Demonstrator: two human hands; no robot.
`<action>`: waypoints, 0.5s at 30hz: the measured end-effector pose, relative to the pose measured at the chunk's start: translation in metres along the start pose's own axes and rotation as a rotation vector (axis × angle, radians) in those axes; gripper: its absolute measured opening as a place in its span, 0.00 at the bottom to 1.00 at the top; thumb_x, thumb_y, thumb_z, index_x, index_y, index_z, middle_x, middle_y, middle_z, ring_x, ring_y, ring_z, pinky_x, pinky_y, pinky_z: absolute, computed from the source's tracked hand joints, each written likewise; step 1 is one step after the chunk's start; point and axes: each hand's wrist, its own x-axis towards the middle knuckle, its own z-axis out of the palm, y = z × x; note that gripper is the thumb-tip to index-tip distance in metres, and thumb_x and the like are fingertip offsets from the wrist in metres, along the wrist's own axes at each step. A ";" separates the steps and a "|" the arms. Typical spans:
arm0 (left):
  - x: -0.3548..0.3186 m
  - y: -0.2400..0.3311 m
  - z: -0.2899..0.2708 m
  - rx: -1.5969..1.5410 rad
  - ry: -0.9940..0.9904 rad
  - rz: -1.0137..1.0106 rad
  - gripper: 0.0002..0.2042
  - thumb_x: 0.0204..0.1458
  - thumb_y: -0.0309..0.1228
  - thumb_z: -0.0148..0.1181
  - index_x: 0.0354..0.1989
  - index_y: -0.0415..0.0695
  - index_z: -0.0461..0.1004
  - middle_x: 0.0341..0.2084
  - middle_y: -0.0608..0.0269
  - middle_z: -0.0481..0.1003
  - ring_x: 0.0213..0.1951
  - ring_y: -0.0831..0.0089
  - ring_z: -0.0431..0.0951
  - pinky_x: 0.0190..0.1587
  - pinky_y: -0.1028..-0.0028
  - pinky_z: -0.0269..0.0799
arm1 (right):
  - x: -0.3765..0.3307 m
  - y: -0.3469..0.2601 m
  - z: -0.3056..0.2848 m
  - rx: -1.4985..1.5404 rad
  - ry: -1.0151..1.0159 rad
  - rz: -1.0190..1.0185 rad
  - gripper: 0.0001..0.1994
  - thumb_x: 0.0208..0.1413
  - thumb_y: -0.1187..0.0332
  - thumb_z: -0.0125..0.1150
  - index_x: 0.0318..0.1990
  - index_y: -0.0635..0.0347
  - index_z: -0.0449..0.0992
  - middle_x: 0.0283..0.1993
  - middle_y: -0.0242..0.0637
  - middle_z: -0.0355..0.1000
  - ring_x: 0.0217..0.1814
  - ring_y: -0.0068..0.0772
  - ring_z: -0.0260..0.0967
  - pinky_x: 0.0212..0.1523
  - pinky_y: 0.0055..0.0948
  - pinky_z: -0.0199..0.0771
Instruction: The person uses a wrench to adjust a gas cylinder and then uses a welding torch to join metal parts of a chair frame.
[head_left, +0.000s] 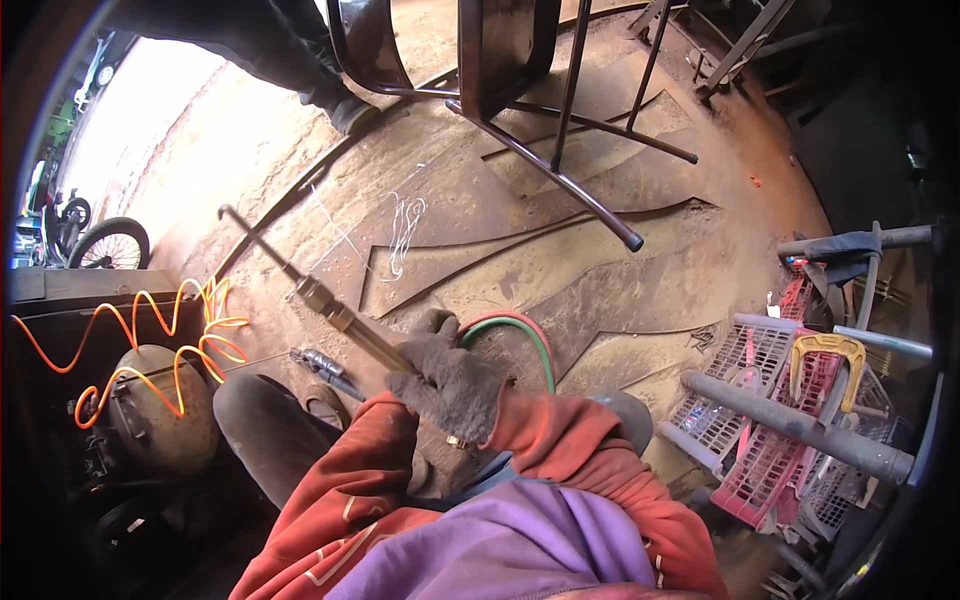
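Observation:
My right hand (pixel 450 385), in a dirty grey glove, is closed around the handle of a gas torch (pixel 345 325). The torch has brass-coloured fittings and a thin tube that points up and left, ending in a bent tip. No flame shows at it. My left sleeve (pixel 385 430) ends close to the torch handle; the left hand itself is hidden at the right glove, so its fingers cannot be made out. Beside the glove a red and green twin hose (pixel 535 340) loops down toward my legs.
A brown metal-framed chair (pixel 560 170) stands ahead, near another person's shoe (pixel 350 112). Cut metal sheets (pixel 520 270) and white string (pixel 402 235) lie on the dusty floor. An orange coiled hose (pixel 180 370) hangs by a tank (pixel 160 415) at left. Plastic crates (pixel 745 400) and a yellow clamp (pixel 830 365) are right.

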 end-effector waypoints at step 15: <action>-0.005 0.002 -0.030 0.119 0.160 -0.058 0.11 0.57 0.36 0.65 0.37 0.41 0.80 0.27 0.59 0.80 0.30 0.68 0.79 0.36 0.66 0.74 | 0.008 0.016 0.016 -0.063 -0.006 0.050 0.08 0.65 0.65 0.60 0.43 0.60 0.76 0.30 0.39 0.72 0.33 0.36 0.72 0.34 0.34 0.72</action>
